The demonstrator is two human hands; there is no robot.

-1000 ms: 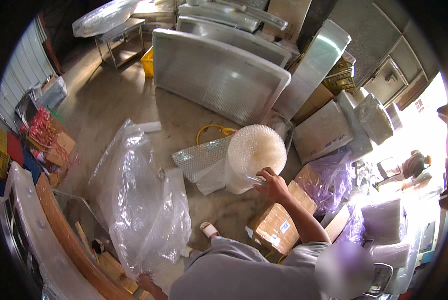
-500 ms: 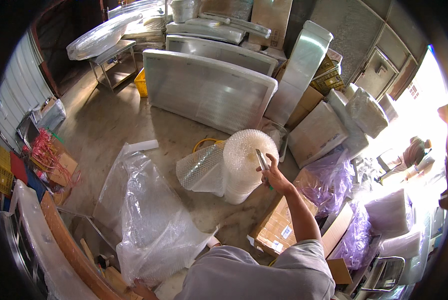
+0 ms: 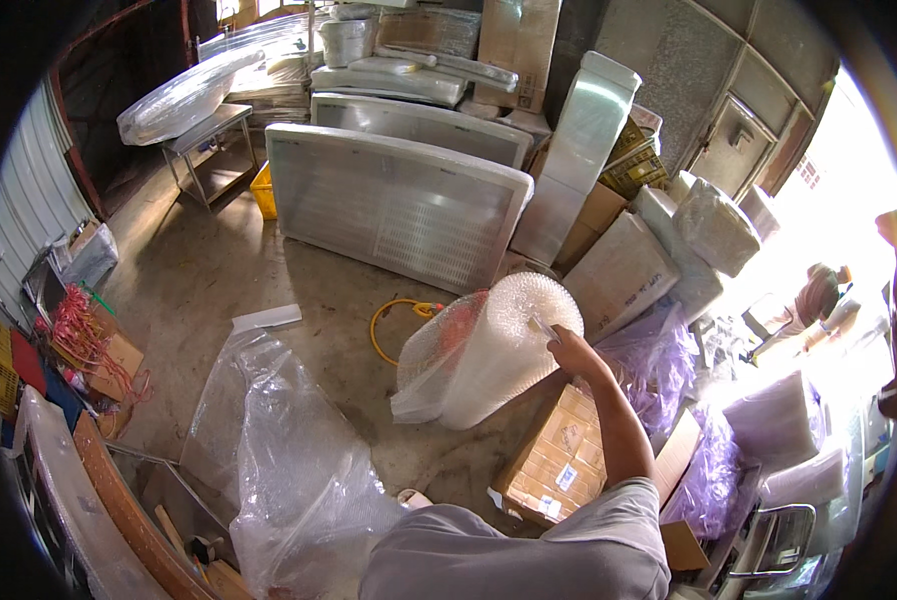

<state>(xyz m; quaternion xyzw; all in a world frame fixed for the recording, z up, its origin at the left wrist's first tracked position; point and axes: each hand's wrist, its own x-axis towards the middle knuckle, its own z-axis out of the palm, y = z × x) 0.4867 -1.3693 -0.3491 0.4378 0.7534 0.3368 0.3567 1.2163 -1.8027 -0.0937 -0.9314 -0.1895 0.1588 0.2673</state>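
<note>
My right hand [image 3: 571,353] is closed round a utility knife [image 3: 543,327]. It is at the top end of a tall bubble wrap roll [image 3: 509,350], whether pressing on it I cannot tell. The roll leans to the right, and a loose turn of bubble wrap [image 3: 424,375] hangs off its left side. A large, crumpled clear plastic wrap sheet [image 3: 294,470] spreads over the floor at the left. My left hand does not show; the sheet and the lower edge hide that area.
A taped cardboard box [image 3: 559,455] stands beside my right arm, with purple plastic wrap [image 3: 654,350] behind it. Large wrapped panels [image 3: 399,210] stand ahead. A yellow hose [image 3: 381,335] lies by the roll. At the far right another person [image 3: 819,300] bends down.
The bubble wrap roll has tipped from nearly upright to leaning right. My right hand with the knife has moved right and slightly down. My left hand has dropped from sight at the lower edge.
</note>
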